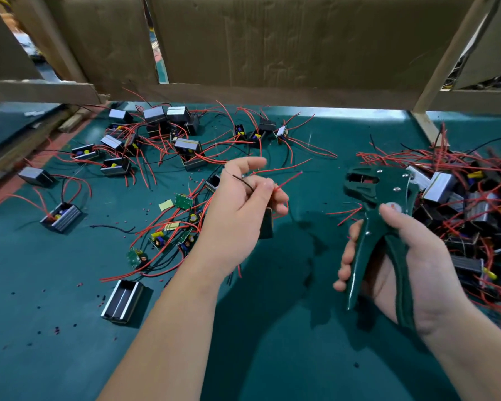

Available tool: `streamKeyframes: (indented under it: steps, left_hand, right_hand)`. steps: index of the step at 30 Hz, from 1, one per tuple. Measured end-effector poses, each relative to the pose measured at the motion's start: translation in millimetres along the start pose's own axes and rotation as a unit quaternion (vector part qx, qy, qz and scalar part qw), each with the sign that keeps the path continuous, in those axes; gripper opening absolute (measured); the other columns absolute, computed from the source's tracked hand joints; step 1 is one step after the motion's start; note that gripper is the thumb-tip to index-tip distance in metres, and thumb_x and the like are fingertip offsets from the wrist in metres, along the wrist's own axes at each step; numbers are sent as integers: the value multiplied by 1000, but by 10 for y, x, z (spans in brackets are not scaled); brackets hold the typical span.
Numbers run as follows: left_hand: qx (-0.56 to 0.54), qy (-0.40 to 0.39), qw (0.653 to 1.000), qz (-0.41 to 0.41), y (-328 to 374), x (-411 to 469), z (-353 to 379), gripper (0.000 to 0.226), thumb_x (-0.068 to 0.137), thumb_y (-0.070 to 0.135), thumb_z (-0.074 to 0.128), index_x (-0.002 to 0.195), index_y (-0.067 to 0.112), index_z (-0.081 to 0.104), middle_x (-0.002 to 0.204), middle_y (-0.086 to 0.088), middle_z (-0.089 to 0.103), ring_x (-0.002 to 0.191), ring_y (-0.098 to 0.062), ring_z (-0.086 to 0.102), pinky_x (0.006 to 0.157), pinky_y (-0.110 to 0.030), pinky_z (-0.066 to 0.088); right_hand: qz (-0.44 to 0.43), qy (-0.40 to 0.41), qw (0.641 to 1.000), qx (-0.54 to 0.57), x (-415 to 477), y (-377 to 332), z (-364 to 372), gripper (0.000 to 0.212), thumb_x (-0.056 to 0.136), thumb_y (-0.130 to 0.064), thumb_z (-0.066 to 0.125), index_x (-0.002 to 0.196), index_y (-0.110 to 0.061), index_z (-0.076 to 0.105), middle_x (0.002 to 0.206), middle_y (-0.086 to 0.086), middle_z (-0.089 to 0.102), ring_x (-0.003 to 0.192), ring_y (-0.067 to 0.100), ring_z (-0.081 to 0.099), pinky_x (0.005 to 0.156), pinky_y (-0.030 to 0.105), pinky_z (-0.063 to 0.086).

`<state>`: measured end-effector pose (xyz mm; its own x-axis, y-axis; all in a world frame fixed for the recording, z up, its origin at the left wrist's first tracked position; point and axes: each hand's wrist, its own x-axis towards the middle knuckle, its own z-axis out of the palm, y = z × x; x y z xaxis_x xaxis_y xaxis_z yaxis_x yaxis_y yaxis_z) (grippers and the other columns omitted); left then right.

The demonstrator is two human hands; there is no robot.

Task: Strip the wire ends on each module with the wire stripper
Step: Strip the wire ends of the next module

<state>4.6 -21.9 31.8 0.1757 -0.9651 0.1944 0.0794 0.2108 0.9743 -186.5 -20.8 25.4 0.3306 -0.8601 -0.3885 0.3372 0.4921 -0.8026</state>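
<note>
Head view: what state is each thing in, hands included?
Left hand, pinching red wire and black wire.
Right hand, gripping wire stripper, handles spread.
Module, under left hand, mostly hidden.
Housing, lying empty, open side up.

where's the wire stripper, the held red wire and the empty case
wire stripper [385, 183], head view, green head
red wire [289, 178], head view, its free stretch
empty case [123, 299], head view, inner floor

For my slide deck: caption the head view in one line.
Left hand pinches red and black wires of a module; right hand grips the green wire stripper over a green mat.
</note>
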Motion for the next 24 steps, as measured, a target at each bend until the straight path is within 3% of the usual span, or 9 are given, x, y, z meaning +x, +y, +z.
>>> streamKeyframes:
  steps: [5, 8, 10, 12, 14, 17, 20, 24]
  left_hand:
    - [43, -51, 995, -76, -40, -21, 57, 29, 97, -4, 41, 100, 24, 35, 81, 0, 60, 64, -13, 65, 64, -17, 51]
    - [124, -50, 985, -110, -125, -19, 50, 35, 90, -3, 53, 93, 27, 34, 88, 4, 47, 87, -23, 60, 83, -32, 50]
    - [163, -69, 980, -97, -160, -35, 7, 32, 91, 7, 59, 91, 27, 34, 89, 5, 48, 89, -11, 59, 79, -21, 46]
    - [261, -75, 961, -53, -177, -47, -57, 30, 87, 27, 66, 89, 29, 36, 93, 8, 50, 78, 9, 50, 71, -4, 38]
    - [348, -43, 936, -9, -194, -39, -131, 35, 74, 47, 71, 84, 31, 41, 91, 13, 49, 79, 7, 46, 71, -5, 33]
    - [244, 8, 968, -54, -159, 7, -190, 34, 65, 36, 85, 72, 24, 54, 67, 13, 57, 56, -3, 47, 61, -19, 41]
    - [137, 11, 985, -103, -99, 26, -185, 27, 65, 18, 86, 66, 16, 59, 52, 9, 58, 44, -6, 51, 43, -18, 44]
    - [46, 14, 990, -131, -46, 35, -202, 20, 65, 5, 81, 70, 9, 62, 54, 6, 61, 49, -7, 58, 49, -18, 51]
  right_hand:
    - [26, -55, 998, 5, -6, 34, 17, 38, 69, -44, 54, 73, -7, 62, 65, 20, 56, 52, 33, 58, 52, 43, 54]
    - [33, -74, 997, 12, -4, 52, 32, 38, 71, -41, 52, 74, -6, 63, 68, 22, 57, 55, 34, 60, 55, 45, 55]
    - [34, -73, 997, 15, -4, 52, 30, 38, 71, -41, 51, 74, -5, 64, 68, 22, 57, 56, 35, 60, 55, 45, 55]
    - [31, -71, 997, 19, -5, 41, 27, 38, 71, -40, 51, 75, -5, 64, 68, 22, 57, 56, 35, 60, 54, 45, 55]
    - [28, -71, 997, 21, -3, 32, 25, 38, 70, -40, 51, 75, -5, 64, 68, 22, 57, 56, 35, 60, 55, 45, 56]
    - [29, -68, 997, 20, 3, 37, 13, 38, 69, -40, 52, 77, -4, 62, 69, 22, 57, 56, 36, 60, 54, 45, 55]
    - [30, -73, 997, 17, 8, 42, 14, 38, 66, -39, 55, 79, -3, 62, 70, 23, 57, 57, 36, 60, 55, 45, 55]
    - [25, -102, 994, 31, 0, 52, 13, 43, 51, -32, 67, 81, -2, 62, 72, 24, 58, 61, 37, 61, 59, 48, 55]
